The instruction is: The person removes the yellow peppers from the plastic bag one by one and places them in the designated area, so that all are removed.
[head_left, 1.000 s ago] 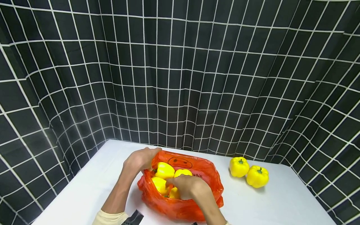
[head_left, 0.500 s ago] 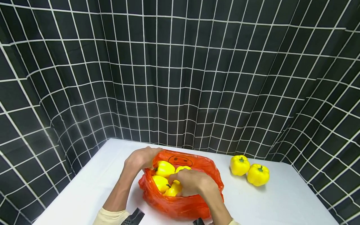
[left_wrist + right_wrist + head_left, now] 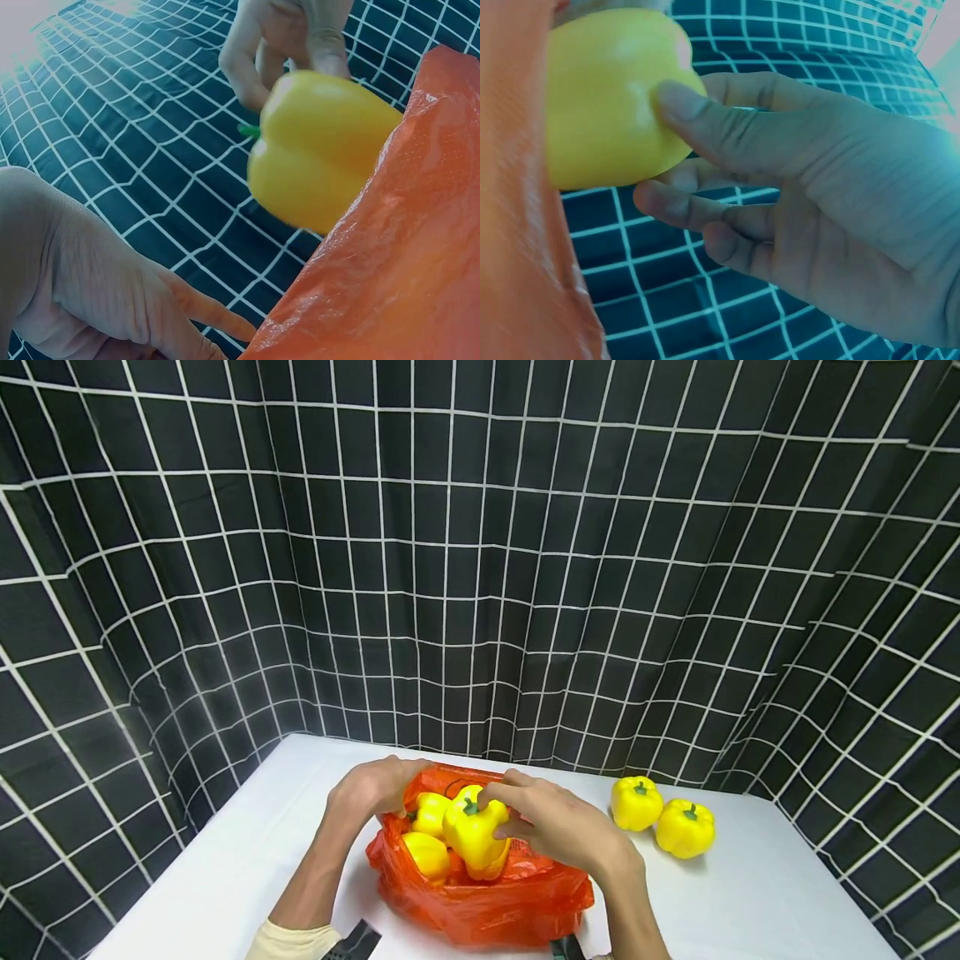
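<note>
Head view: midway between the table's (image 3: 772, 893) side edges, your left hand (image 3: 375, 789) grips the red bag (image 3: 487, 914); your right hand (image 3: 562, 822) pinches a yellow pepper (image 3: 472, 839) at its mouth, whose glossy skin could slip.

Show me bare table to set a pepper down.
Free: white table left of the left arm, and right of the right arm, in front of the two loose peppers. Crowded: the middle, with the red bag, left hand and right hand.
</note>
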Motion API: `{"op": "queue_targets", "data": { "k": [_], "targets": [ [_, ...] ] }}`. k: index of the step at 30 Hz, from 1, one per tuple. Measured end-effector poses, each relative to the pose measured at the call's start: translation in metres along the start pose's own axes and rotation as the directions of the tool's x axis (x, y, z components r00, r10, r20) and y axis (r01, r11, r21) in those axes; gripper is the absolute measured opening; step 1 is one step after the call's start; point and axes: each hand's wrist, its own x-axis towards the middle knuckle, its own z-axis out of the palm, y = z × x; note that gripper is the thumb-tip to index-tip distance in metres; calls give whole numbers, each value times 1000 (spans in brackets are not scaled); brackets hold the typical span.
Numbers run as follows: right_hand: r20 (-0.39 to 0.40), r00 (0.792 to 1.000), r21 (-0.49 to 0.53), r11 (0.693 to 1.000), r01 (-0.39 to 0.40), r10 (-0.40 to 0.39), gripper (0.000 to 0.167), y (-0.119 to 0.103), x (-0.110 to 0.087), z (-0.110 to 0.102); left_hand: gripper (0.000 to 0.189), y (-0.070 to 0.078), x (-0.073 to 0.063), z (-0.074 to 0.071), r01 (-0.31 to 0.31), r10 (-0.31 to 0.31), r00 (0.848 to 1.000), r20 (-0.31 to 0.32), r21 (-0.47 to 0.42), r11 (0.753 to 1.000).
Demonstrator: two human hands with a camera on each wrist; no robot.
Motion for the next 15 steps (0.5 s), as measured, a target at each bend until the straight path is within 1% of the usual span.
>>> {"op": "queue_targets", "data": {
  "k": [5,10,15],
  "targets": [
    [-88,996,0,1000,14,-14,39,3,-13,-8,72,0,1,1,19,-19,1000,19,-14,1000],
    [-160,987,28,999,-17,21,45,6,-26,-18,72,0,1,1,35,-35,999,24,9,999],
    [-258,965,28,999,-41,47,46,18,-45,-30,74,0,0,1,31,-31,999,23,6,1000]
  ]
}}
